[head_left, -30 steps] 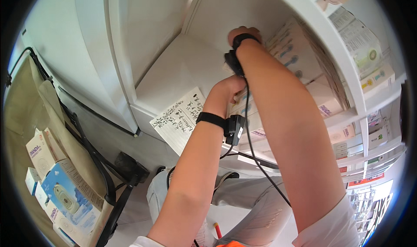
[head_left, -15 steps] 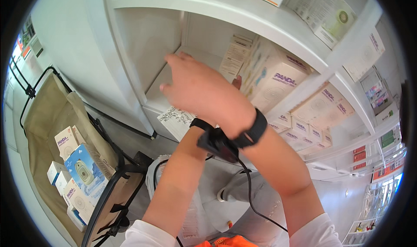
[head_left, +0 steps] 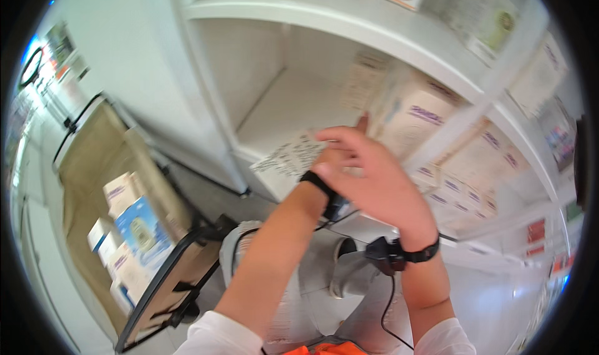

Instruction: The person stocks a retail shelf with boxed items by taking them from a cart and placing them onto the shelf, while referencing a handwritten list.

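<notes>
A single head-worn fisheye view looks down and forward from the person's head, close over both raised forearms, which enter from the lower edge. It faces a white shelf unit (head_left: 349, 27) whose edges bend toward the rim. The right hand (head_left: 374, 180) fills the centre at close range, the left hand (head_left: 334, 158) just behind it. A tan trolley bag (head_left: 106, 186) of boxes lies lower left, farther off.
</notes>
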Tool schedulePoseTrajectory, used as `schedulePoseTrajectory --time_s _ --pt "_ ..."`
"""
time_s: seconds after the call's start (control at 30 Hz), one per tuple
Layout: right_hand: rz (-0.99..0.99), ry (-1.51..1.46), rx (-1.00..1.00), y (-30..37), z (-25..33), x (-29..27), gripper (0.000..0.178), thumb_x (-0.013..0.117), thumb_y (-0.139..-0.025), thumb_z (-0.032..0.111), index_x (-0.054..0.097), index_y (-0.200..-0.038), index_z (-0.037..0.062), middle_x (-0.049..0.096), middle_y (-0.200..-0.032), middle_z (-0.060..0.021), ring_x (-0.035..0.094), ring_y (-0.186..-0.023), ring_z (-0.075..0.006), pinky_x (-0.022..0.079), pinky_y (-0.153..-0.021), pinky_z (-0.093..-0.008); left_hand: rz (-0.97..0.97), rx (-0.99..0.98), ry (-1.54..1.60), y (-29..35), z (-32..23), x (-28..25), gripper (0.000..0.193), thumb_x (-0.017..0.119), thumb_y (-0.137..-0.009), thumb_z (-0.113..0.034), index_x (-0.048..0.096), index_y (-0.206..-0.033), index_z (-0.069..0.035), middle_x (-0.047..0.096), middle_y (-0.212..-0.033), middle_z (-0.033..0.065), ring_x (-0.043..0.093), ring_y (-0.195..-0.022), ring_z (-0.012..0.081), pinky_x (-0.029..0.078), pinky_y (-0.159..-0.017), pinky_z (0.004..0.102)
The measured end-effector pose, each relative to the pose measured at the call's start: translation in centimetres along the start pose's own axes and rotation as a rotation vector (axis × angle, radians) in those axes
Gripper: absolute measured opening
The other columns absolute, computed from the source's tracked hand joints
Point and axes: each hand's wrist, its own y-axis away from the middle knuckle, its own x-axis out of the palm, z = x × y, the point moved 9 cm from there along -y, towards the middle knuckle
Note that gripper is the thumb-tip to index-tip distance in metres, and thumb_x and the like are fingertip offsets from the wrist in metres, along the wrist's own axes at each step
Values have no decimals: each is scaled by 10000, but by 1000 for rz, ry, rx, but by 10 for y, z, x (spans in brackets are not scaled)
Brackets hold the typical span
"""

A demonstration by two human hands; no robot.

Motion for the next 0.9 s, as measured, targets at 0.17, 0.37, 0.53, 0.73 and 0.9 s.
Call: schedulePoseTrajectory --time_s 0.17,0.37,0.53,0.73,0.9 --pt "-24 -211 34 6 -7 -13 276 682 -952 141 632 -1185 2 695 -1098 -94 663 -1024 -197 527 -891 -343 9 -35 -77 -9 -10 55 384 572 -1041 -320 584 -1327 -63 643 -1274 103 625 -1135 193 523 -964 364" --pt "-18 -356 -27 -7 22 -11 196 636 -965 50 659 -1155 4 686 -1059 -34 620 -953 -101 517 -861 -280 207 -16 -583 21 -84 70 369 589 -1017 -179 570 -1371 -75 639 -1308 76 623 -1201 178 518 -1020 346" --pt "-14 -472 -72 -9 42 -14 156 629 -980 66 670 -1105 -18 686 -1015 -42 647 -945 -115 526 -859 -274 -153 -262 -1557 116 -172 107 655 624 -954 -424 524 -1420 27 594 -1398 215 549 -1342 299 428 -1112 373" --pt "63 -503 -80 -7 54 1 153 631 -983 84 671 -1092 -16 689 -965 -38 651 -889 -102 531 -818 -266 -445 -633 -2217 280 -333 91 768 635 -934 -571 561 -1396 39 628 -1350 243 597 -1266 345 467 -1066 404" --pt "137 -499 -137 -4 60 21 157 639 -980 110 682 -1055 -21 692 -888 -31 653 -832 -98 531 -771 -257 -727 -811 -2086 412 -388 -3 896 700 -857 -664 552 -1432 8 618 -1378 249 591 -1284 369 442 -1103 426"
